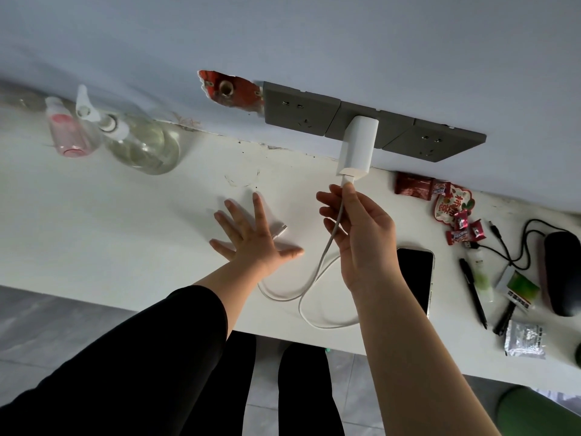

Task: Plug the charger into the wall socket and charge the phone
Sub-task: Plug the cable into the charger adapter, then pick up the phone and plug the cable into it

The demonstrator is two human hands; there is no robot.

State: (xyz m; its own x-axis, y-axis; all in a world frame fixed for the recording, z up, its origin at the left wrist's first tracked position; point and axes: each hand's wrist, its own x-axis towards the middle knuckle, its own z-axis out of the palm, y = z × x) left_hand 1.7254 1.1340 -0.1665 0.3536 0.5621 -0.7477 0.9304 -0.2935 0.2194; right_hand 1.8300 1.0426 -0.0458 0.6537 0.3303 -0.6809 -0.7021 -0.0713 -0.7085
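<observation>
A white charger (358, 146) sits plugged into the middle grey wall socket (352, 116). A white cable (317, 272) runs from its underside and loops on the white table (125, 234). My right hand (355, 228) pinches the cable's plug right at the charger's port. A black phone (415, 278) lies face up on the table just right of my right wrist, partly hidden by it. My left hand (251, 237) rests flat on the table with fingers spread, over a small white object (279, 229).
Two more grey sockets (295, 111) (430, 143) flank the charger. A pink bottle (67, 127) and a clear spray bottle (138, 136) stand at the left. Snack packets (452, 209), a black pen (473, 291), a black cable (515, 247) and a dark case (562, 272) crowd the right side.
</observation>
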